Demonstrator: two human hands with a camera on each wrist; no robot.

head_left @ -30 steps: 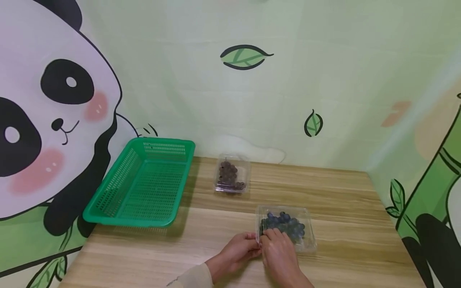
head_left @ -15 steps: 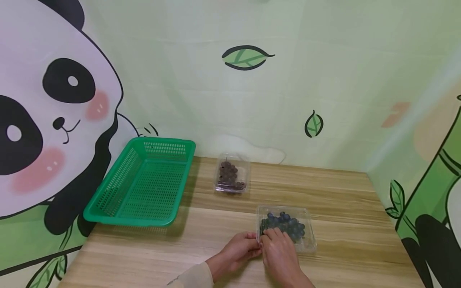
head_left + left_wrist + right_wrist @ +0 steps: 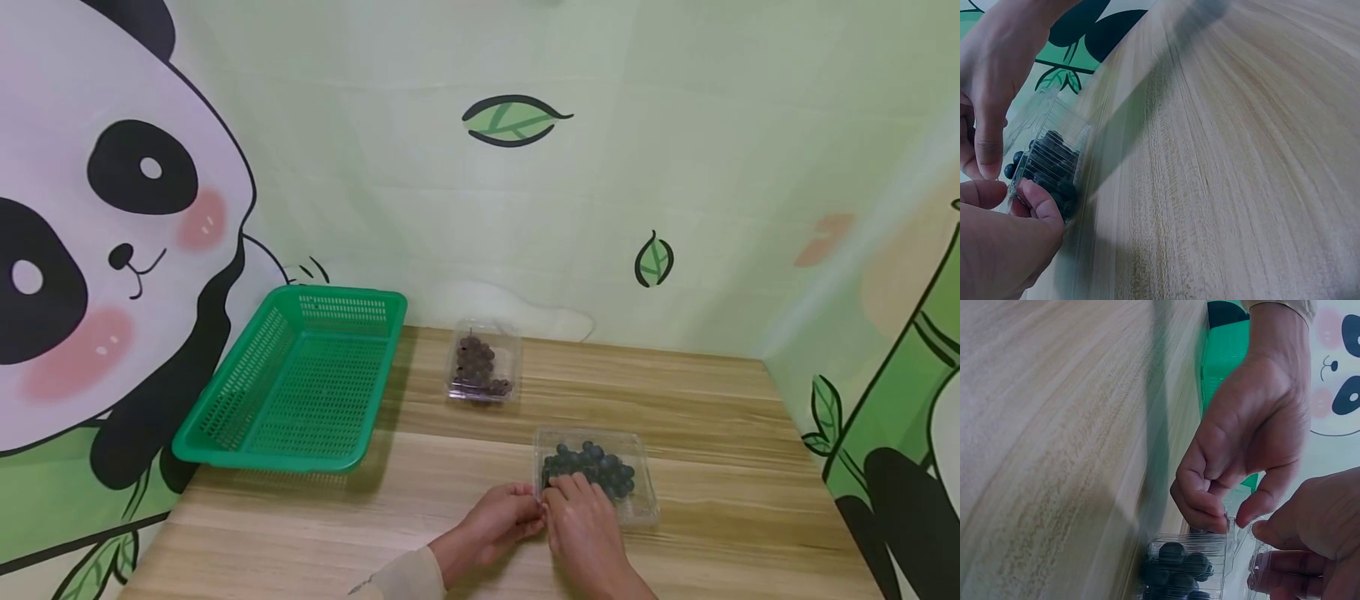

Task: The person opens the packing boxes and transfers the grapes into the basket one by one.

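Note:
A clear plastic clamshell box [image 3: 636, 508] with dark blue grapes [image 3: 611, 471] inside lies on the wooden table, right of centre in the head view. At its near left corner both hands meet. My left hand [image 3: 498, 521] pinches the rim from the left side, its thumb and curled fingers at the edge in the left wrist view. My right hand [image 3: 585, 525] reaches over the lid and grips the lid's edge, thumb on one face and fingers on the other in the right wrist view [image 3: 1329, 525]. The hands cover part of this corner.
A second clear box [image 3: 510, 350] with reddish-brown grapes [image 3: 475, 358] stands farther back near the wall. To the left is a green plastic basket [image 3: 386, 367] with nothing in it. A panda-patterned backdrop [image 3: 420, 208] borders the table.
Both hands stay at the same corner of the box with barely any motion. The glare on the lid above the blue grapes has faded, so they look darker.

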